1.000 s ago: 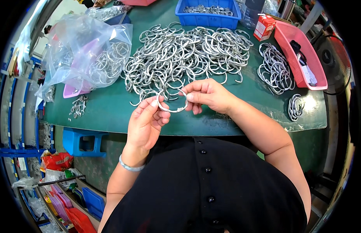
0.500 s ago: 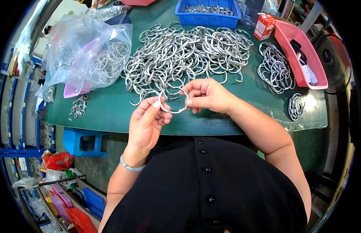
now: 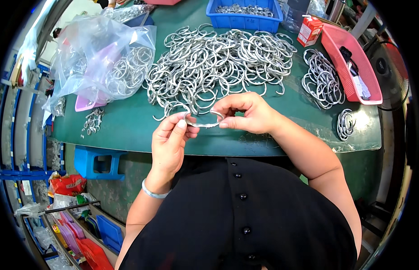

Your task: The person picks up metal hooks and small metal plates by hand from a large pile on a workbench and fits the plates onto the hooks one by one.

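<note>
Hands: left hand (image 3: 170, 140) and right hand (image 3: 246, 112) pinch metal ring (image 3: 203, 122), seemingly open-ended, above table (image 3: 128, 130).

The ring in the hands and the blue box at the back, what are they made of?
The ring, held between the left hand and the right hand, looks like bare metal, probably steel: silver-grey with bright glints, like the big pile of rings behind it. The blue box looks like moulded plastic: one even colour, smooth walls with a slight sheen.
</note>
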Demonstrator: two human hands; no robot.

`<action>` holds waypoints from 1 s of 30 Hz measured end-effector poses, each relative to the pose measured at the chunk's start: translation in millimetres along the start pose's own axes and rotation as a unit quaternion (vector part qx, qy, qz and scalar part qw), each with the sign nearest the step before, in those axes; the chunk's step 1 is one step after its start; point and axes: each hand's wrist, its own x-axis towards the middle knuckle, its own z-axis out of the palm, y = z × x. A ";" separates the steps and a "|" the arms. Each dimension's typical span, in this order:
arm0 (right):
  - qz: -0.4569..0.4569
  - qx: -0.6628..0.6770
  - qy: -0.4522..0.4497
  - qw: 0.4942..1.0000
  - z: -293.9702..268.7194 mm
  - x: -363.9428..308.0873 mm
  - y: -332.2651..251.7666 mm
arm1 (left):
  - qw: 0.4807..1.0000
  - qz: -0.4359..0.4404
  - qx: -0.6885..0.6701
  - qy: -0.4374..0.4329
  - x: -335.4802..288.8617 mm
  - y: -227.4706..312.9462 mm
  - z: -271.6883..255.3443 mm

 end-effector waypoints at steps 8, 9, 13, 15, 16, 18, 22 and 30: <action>-0.009 -0.068 0.047 0.997 -2.7 0.6 -0.9 | 0.988 0.120 0.086 -0.045 -0.8 -0.5 -0.2; -0.021 -0.075 0.055 0.995 -3.4 1.0 0.6 | 0.985 0.132 0.096 -0.051 -0.4 -0.5 0.2; -0.027 -0.062 0.049 0.996 -3.7 0.8 1.0 | 0.972 0.181 0.132 -0.069 -4.3 -0.7 0.8; -0.001 -0.022 0.049 0.999 -4.2 1.9 0.2 | 0.962 0.207 0.161 -0.076 -3.8 1.4 1.7; 0.000 -0.019 0.049 0.999 -4.6 1.8 0.3 | 0.955 0.219 0.181 -0.078 -4.2 2.8 2.8; 0.002 -0.013 0.048 0.999 -5.1 1.9 1.6 | 0.946 0.235 0.211 -0.078 -5.6 5.4 4.2; 0.022 -0.001 0.049 0.999 -3.6 3.2 1.4 | 0.938 0.246 0.233 -0.074 -7.1 11.1 6.5; 0.051 0.043 0.052 0.996 0.4 6.0 1.4 | 0.934 0.248 0.244 -0.086 -8.9 18.1 5.5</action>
